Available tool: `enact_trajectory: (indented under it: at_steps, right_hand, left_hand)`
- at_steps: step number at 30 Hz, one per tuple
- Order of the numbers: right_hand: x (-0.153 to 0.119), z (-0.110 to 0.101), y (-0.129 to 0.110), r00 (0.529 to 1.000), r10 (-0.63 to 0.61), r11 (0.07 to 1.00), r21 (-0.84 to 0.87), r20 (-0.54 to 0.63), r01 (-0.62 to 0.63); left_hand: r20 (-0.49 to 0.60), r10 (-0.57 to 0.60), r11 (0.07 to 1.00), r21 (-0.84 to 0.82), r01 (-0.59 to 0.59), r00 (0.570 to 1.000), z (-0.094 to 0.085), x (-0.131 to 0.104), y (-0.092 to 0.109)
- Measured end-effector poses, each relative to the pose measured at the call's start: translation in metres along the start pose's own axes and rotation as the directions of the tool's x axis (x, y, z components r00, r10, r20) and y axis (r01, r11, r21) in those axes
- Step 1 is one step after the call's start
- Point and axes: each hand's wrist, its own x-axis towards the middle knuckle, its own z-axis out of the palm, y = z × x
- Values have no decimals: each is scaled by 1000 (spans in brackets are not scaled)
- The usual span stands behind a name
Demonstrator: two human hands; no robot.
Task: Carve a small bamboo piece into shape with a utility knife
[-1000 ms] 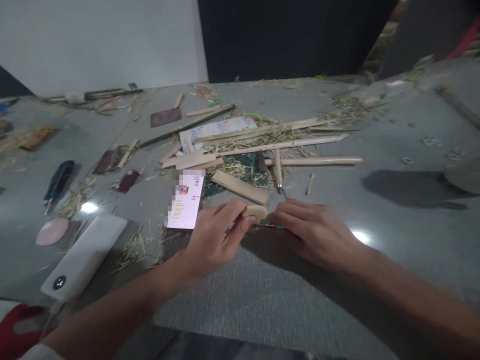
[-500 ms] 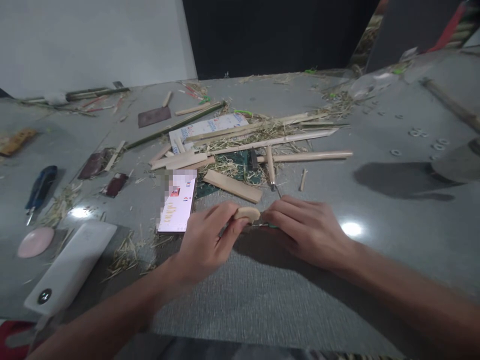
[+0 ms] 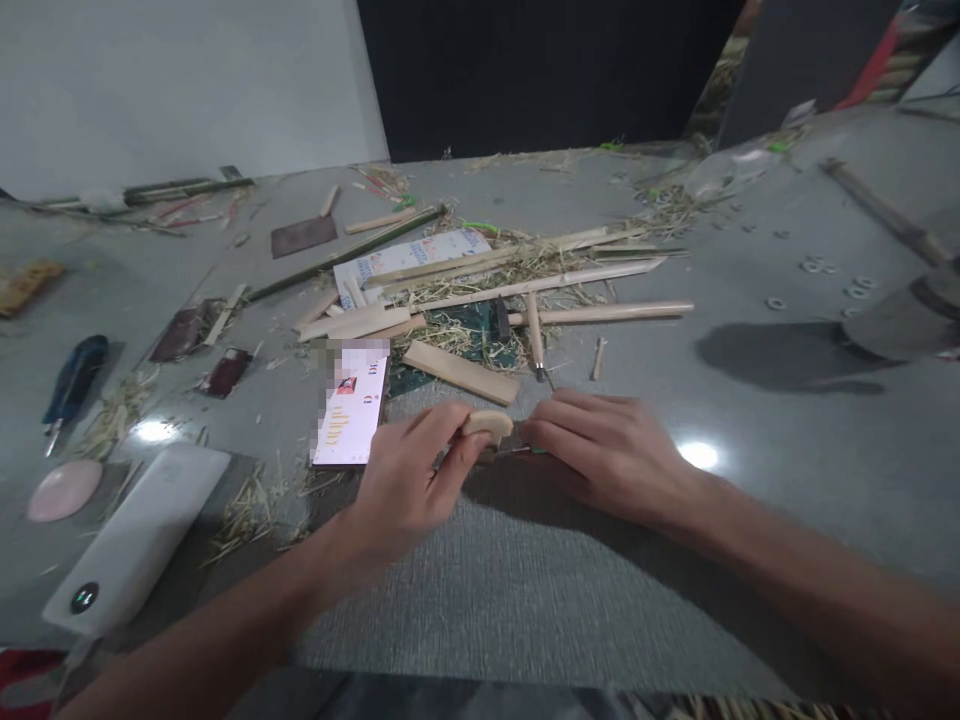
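Observation:
My left hand [image 3: 416, 465] is closed, pinching a small pale wooden piece [image 3: 489, 424] with a rounded end between thumb and fingers. Close on its right, my right hand [image 3: 611, 450] wraps around a thin metal-shafted tool with a green handle [image 3: 537, 450]. The tool's narrow shaft points left toward the wooden piece; whether its tip touches the wood I cannot tell. Most of the handle is hidden under my fingers. Both hands are just above the grey table mat [image 3: 510, 590].
A lit phone [image 3: 352, 405] lies beside my left hand. Beyond are a flat wooden strip [image 3: 460, 372], a hammer [image 3: 600, 314], a wood-handled tool [image 3: 535, 335] and scattered shavings. Left are a white power bank [image 3: 139, 540] and a blue-black screwdriver [image 3: 77, 380]. Several washers [image 3: 817, 265] lie right.
The whole view has shifted slightly, with things sitting a little further left. My hands keep their grips, and the wooden piece is turned slightly.

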Motion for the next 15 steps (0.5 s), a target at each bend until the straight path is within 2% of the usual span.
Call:
enact_trajectory:
  at_steps: [3,8,12,15]
  right_hand:
    - [0,-3,-1,999,25,999,22,-33,-24]
    - [1,-3,-3,998,49,998,35,48,-51]
    - [1,1,-3,992,9,1000,-13,123,-8]
    - [0,1,-1,994,-12,1000,-23,110,15]
  left_hand:
    - [-2,-13,1000,-3,13,1000,-1,0,-1]
    - [13,-25,999,-23,26,1000,-1,1,-1]
    - [4,-5,1000,-12,5,1000,0,0,0]
    - [2,-9,1000,-15,9,1000,1,-1,-1]
